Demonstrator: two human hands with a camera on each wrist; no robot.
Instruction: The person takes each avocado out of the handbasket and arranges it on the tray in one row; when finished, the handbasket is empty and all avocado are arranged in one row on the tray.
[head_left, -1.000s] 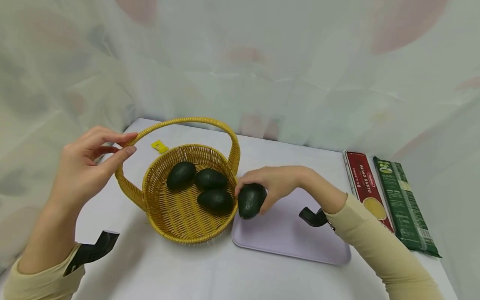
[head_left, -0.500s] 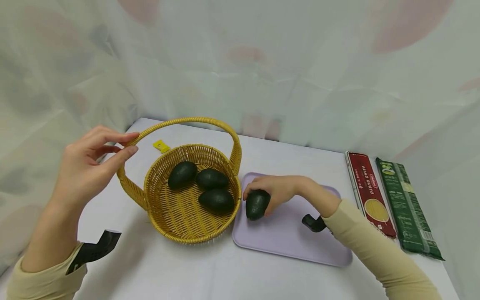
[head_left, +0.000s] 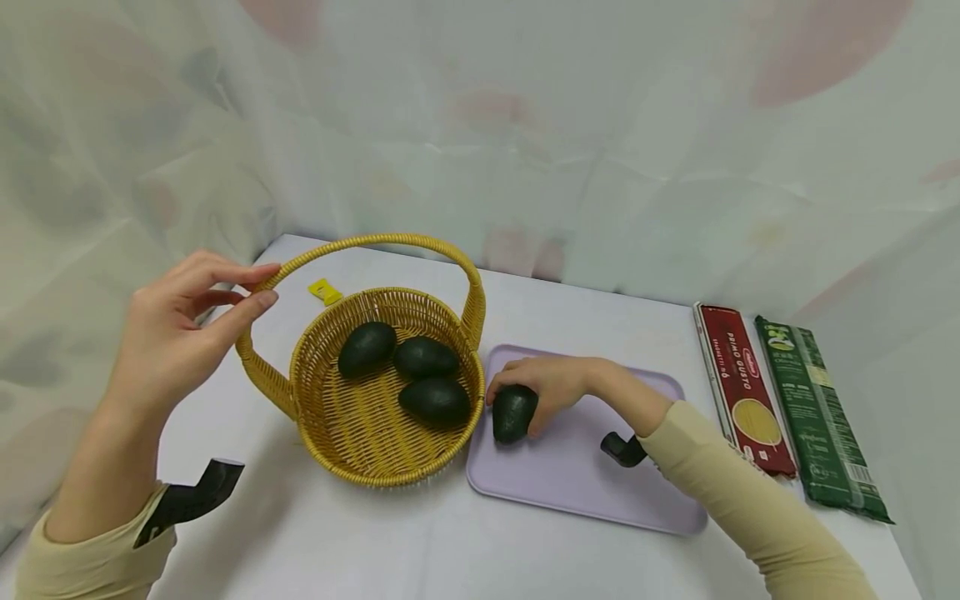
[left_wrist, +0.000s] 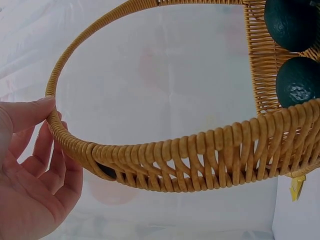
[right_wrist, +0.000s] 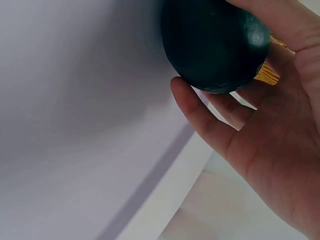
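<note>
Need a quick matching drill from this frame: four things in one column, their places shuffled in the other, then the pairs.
Things:
1. left hand
2. right hand
3. red pasta pack
4. yellow clip

Places:
A. on the table behind the basket
B. beside the green pasta pack, right of the tray
C. holding an avocado over the tray
D. fingertips on the basket's handle

Pairs: 1-D, 2-C, 3-B, 4-A
</note>
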